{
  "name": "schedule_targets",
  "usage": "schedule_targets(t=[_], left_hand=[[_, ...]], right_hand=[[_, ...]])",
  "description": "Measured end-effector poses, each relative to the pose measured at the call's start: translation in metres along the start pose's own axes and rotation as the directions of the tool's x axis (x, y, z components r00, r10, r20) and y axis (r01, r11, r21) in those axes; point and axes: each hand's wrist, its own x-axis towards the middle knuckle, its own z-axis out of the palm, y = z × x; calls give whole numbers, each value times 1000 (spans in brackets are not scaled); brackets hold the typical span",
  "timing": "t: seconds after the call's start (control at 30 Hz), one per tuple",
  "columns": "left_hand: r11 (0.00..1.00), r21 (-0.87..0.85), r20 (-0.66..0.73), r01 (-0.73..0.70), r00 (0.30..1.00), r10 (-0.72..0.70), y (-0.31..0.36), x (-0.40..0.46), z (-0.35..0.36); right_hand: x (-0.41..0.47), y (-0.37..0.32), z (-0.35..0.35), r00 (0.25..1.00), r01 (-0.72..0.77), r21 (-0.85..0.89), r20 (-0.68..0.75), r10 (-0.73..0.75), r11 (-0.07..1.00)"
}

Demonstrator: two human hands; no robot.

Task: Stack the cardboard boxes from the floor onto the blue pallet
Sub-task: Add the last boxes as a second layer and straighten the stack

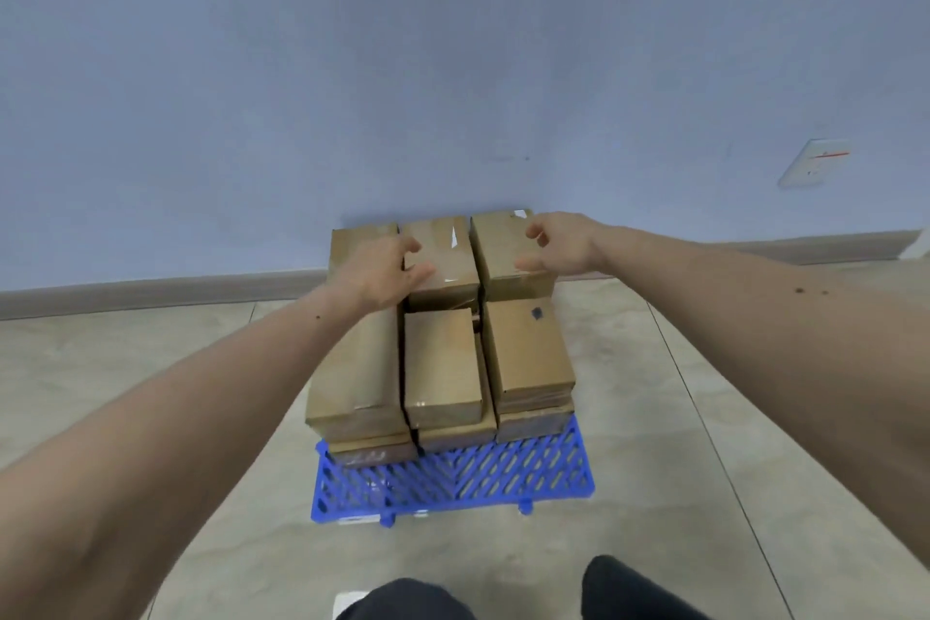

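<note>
Several cardboard boxes stand stacked on the blue pallet against the wall, in three columns and more than one layer. My left hand hovers at the left edge of the back middle box, fingers loosely bent, holding nothing. My right hand hangs over the back right box, fingers curled loosely with thumb apart, also holding nothing. A smaller front middle box and a front right box with a dark mark lie nearer to me. The front left box is partly hidden by my left forearm.
A pale blue wall rises right behind the stack, with a grey skirting board along the tiled floor. A white wall socket sits at the right. My dark-trousered knees show at the bottom edge, close to the pallet's front.
</note>
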Motion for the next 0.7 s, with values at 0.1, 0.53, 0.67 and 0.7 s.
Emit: schedule_targets(t=[0.1, 0.53, 0.67, 0.7], left_hand=[[986, 9, -22, 167, 986, -166, -3, 31, 6], [733, -369, 90, 571, 807, -583, -78, 84, 29], [737, -413, 95, 535, 830, -549, -87, 82, 36], [736, -426, 90, 527, 834, -545, -89, 81, 37]], right_hand=[[31, 9, -1, 999, -46, 1, 3, 46, 999], [122, 52, 40, 932, -351, 356, 41, 361, 866], [120, 45, 53, 915, -391, 426, 83, 394, 816], [119, 43, 55, 916, -384, 439, 71, 394, 812]])
